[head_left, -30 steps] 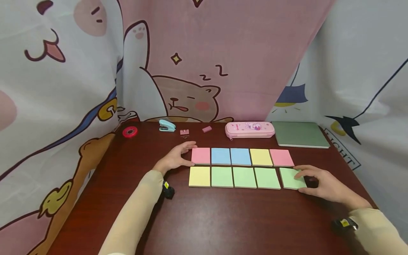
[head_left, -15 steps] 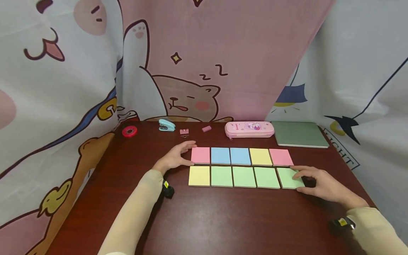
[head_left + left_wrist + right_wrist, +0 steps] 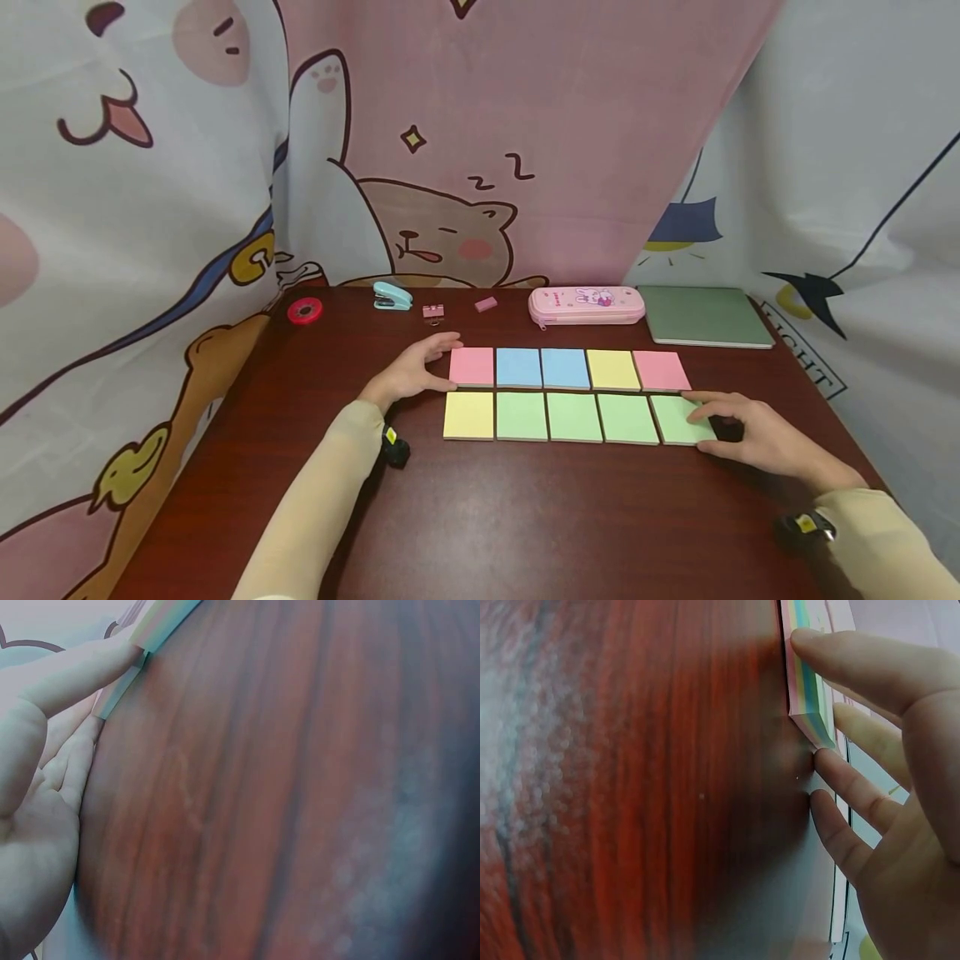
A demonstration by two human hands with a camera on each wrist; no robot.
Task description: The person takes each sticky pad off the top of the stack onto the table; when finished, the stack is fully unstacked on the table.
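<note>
Sticky note pads lie in two rows on the dark table. The back row has pink [image 3: 472, 367], blue, blue, yellow and another pink pad; the front row starts with a yellow pad [image 3: 469, 415], followed by several green ones. At the rows' left end my left hand [image 3: 408, 369] touches the pink and yellow pads with thumb and fingers spread. On the right, my right hand [image 3: 757, 429] holds the last green pad [image 3: 673, 419] between thumb and fingers. The right wrist view shows that thumb on the layered edge of the pad [image 3: 807, 682].
Along the back stand a red round tape roll [image 3: 305, 311], a light blue stapler [image 3: 392, 297], a pink binder clip [image 3: 433, 312], a small pink eraser-like block [image 3: 486, 305], a pink pencil case [image 3: 587, 306] and a green notebook [image 3: 705, 317]. Patterned curtains hang behind.
My right hand has slid the last green pad left, against its neighbour, narrowing the gap between them. Over the last half second little has moved. The left hand has stayed put.
</note>
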